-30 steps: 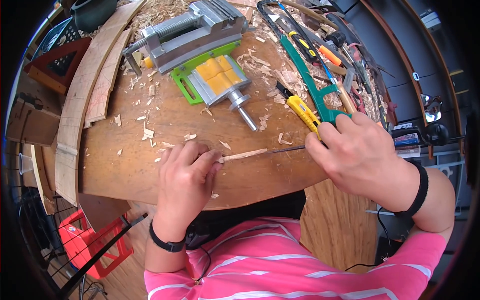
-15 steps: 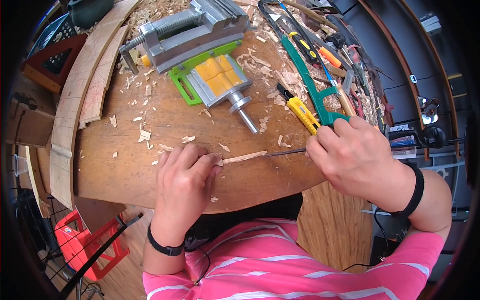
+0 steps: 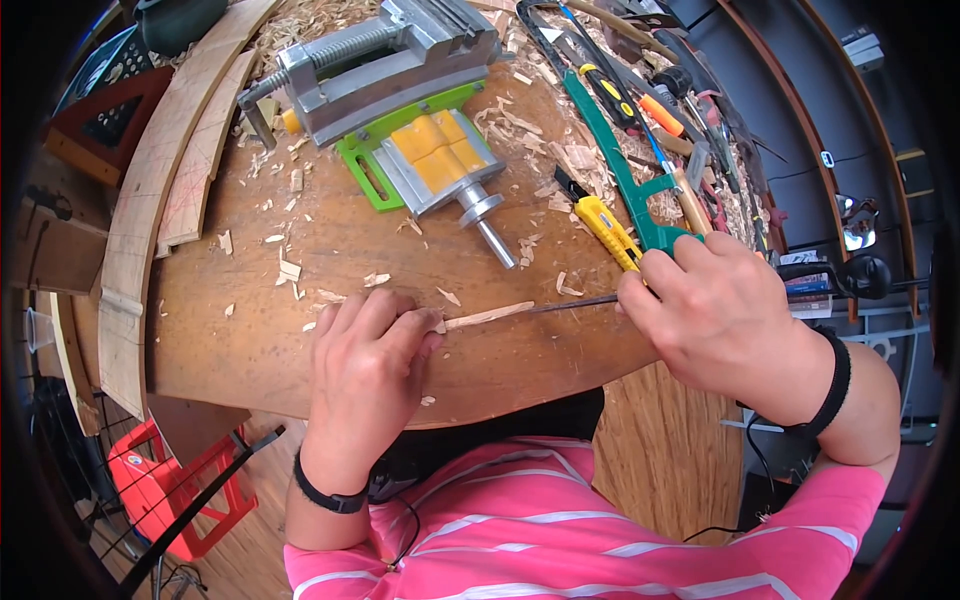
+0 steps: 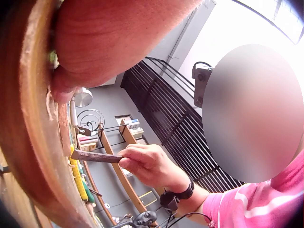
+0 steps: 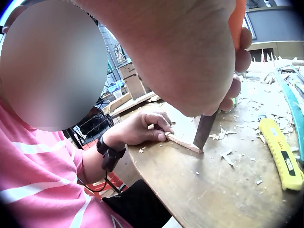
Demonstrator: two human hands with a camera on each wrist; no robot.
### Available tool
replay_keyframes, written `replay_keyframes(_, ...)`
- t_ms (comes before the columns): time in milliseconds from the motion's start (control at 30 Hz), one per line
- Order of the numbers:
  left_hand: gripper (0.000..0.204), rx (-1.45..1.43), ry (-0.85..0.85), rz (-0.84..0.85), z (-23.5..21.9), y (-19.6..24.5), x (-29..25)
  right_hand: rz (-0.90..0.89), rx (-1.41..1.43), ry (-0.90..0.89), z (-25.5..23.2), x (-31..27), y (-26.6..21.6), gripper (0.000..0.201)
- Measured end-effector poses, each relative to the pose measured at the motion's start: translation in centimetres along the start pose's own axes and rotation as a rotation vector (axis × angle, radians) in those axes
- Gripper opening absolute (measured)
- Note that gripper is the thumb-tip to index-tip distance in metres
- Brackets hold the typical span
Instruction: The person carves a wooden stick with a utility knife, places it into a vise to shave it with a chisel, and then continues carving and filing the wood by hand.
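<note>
My left hand (image 3: pixel 365 355) presses down near the table's front edge and pinches one end of a thin, pale wooden stick (image 3: pixel 490 316). The stick lies along the tabletop, its free end pointing right. In my right hand (image 3: pixel 712 312) is a file with a flat dark blade (image 5: pixel 205 132); part of its orange handle (image 5: pixel 236 23) shows in the right wrist view. The blade's tip meets the stick's free end, and the file slants up from there to the right hand. Seen from the left wrist, the right hand (image 4: pixel 148 164) grips the file (image 4: pixel 97 157).
A metal vise (image 3: pixel 390 75) with a green base stands behind the hands. Near the right hand lie a yellow utility knife (image 3: pixel 605 228) and a green-framed saw (image 3: pixel 615 135), with several other tools beyond. Wood shavings (image 3: pixel 290 270) are scattered about; long boards (image 3: pixel 165 200) lie at left.
The right hand has shifted slightly to the right with the file. The left hand and the stick stay in place; the whole head view has tilted a little.
</note>
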State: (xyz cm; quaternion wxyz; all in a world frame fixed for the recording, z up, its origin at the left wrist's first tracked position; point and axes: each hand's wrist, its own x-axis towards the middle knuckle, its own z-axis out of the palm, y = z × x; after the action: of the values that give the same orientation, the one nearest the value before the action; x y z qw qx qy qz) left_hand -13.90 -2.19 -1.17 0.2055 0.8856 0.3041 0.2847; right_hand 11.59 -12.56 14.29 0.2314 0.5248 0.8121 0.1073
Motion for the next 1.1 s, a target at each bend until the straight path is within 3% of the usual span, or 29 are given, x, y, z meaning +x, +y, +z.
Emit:
replay_keyframes(567,0.018,-0.102,-0.016,0.012,0.1,-0.1,0.1,-0.046,-0.033,0.013,-0.3,0.8,0.2,0.008)
replay_keyframes(1100,0.018,-0.172,0.002,0.01,0.3,-0.5,0.0,-0.096,-0.117,-0.118,-2.2,3.3,-1.8,0.012)
